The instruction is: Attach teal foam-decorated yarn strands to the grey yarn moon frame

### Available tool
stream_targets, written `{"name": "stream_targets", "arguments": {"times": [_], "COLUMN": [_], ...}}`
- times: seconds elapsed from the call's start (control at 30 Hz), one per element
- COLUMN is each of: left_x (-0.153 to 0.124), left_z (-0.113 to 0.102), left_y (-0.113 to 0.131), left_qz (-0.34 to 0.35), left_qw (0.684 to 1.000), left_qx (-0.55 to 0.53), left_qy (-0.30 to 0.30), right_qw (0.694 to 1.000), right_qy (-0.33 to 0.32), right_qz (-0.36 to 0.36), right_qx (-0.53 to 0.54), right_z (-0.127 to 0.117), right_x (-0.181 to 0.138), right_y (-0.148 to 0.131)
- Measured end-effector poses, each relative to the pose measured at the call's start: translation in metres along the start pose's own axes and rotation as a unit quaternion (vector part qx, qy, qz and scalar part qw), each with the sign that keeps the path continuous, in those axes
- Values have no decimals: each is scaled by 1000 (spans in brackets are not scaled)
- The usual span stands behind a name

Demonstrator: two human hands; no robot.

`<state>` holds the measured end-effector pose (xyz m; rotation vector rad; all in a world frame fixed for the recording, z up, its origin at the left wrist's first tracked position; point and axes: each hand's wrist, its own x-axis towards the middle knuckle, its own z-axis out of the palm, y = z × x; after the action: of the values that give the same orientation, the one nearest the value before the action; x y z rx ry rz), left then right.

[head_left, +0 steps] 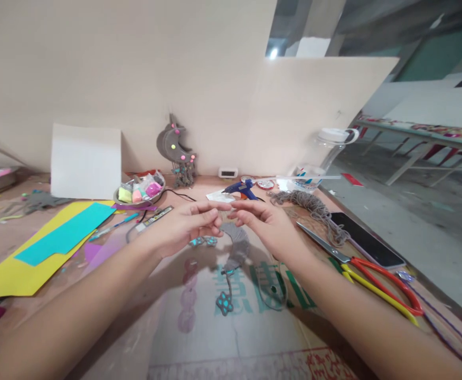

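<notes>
My left hand (189, 224) and my right hand (272, 227) hover close together, fingertips almost meeting. Both have curled fingers in a pinch; whatever lies between them, perhaps a fine strand, is too small to make out. Just below them, a crescent wrapped in grey yarn (238, 248) lies on the printed board (199, 338). From its lower tip hangs a small grey-edged star with turquoise patches (225, 303). Similar turquoise pieces (204, 241) show under my left hand. A loop of grey yarn (272, 306) lies to the right of the crescent.
Scissors (357, 261), a phone (367, 240) and a grey yarn bundle (313, 206) lie at right. Behind my hands is a blue glue gun (242, 188). Yellow and turquoise sheets (66, 235) lie left. A decorated grey moon (173, 145) hangs against the back panel, near a plastic bottle (326, 153).
</notes>
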<state>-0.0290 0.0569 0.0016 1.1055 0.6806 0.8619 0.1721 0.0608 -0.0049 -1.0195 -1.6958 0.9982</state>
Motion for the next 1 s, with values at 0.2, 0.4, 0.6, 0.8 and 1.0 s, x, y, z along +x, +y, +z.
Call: {"name": "stream_targets", "arguments": {"times": [0.2,0.4,0.6,0.8,1.0], "left_x": [0,-2,-1,5,7], "left_z": [3,3,2,-2,2], "left_y": [-6,-7,-7,-4,2], "left_qz": [-2,14,7,26,42], "left_qw": [999,983,989,998,993], "left_qx": [21,168,125,-12,-76], "left_qy": [-30,-66,-73,59,84], "right_qw": [1000,999,1000,996,999], "right_qy": [22,13,2,34,11], "right_qz": [2,51,5,-22,8], "right_qx": [2,-2,3,73,48], "right_z": [5,-1,-2,-7,-2], "right_x": [-3,0,0,3,3], "right_y": [-2,0,4,8,7]}}
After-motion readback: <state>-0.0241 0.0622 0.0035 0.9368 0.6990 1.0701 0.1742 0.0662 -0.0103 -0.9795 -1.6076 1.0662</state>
